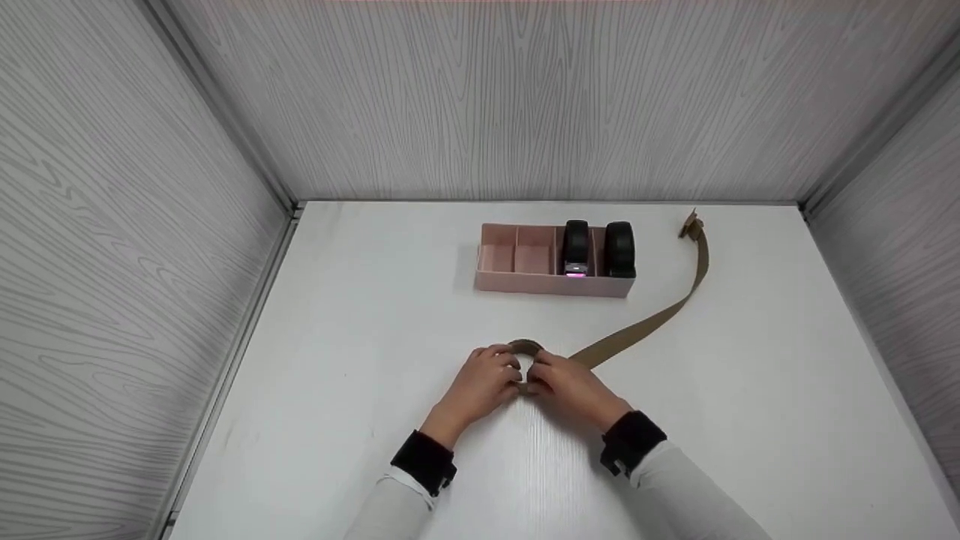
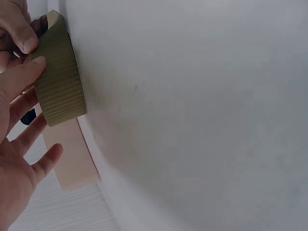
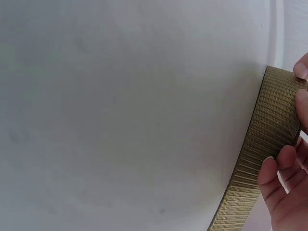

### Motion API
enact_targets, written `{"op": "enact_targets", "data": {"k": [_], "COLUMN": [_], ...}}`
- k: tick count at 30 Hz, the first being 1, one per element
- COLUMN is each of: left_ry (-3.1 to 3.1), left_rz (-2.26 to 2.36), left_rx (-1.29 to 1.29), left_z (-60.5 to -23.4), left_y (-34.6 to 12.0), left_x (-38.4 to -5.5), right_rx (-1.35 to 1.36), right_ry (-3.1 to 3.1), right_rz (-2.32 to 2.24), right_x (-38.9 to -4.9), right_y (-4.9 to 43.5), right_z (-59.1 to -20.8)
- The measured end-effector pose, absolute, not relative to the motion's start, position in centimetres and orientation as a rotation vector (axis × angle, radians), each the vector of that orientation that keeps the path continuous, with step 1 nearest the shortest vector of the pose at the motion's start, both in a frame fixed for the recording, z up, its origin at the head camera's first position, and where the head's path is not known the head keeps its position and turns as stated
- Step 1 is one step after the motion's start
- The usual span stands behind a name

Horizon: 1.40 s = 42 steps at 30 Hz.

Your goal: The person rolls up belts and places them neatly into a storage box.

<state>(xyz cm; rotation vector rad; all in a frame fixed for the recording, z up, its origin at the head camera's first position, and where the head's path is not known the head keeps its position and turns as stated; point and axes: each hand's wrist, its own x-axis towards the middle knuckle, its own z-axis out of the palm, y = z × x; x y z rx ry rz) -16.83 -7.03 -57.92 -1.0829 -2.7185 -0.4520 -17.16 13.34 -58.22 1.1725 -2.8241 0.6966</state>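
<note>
An olive-brown webbing belt (image 1: 637, 330) lies across the white table, its near end bent into a loop between the hands. My left hand (image 1: 480, 381) holds the left side of this loop; in the left wrist view its thumb presses the ribbed webbing (image 2: 60, 82). On the loop's right side, my right hand (image 1: 576, 386) pinches the band, fingertips along the webbing (image 3: 272, 115) in the right wrist view. The belt's tail curves away to the right and ends in a buckle-like piece (image 1: 691, 225). The fingers hide parts of the loop.
Behind the hands stands a pink box (image 1: 551, 285) with several compartments. Its two right compartments hold black rolls (image 1: 576, 241), one with a shiny piece at its front. Wood-grain panels (image 1: 510, 97) wall the table at the back and sides.
</note>
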Motion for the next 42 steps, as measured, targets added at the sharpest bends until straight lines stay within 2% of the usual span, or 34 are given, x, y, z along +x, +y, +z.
{"op": "enact_targets", "data": {"k": [15,28,42], "left_ry": [-2.759,-2.757,-2.716], "left_rz": [-0.589,-0.458,-0.611], "left_rx": [-1.212,-1.047,-1.274], "left_z": [-57.8,-57.5,-57.5], "left_y": [-8.4,-6.4,-7.9], "left_x": [-18.1,-16.5,-18.4], "right_rx": [1.26,1.215,1.283], "right_ry": [-2.753,-2.68,-2.683], "right_rz": [0.593,0.433,0.596], "right_x": [-18.5,-17.1,-18.1], "right_y": [14.9,13.4,14.8], "right_z": [-57.6,-58.6,-58.0]}}
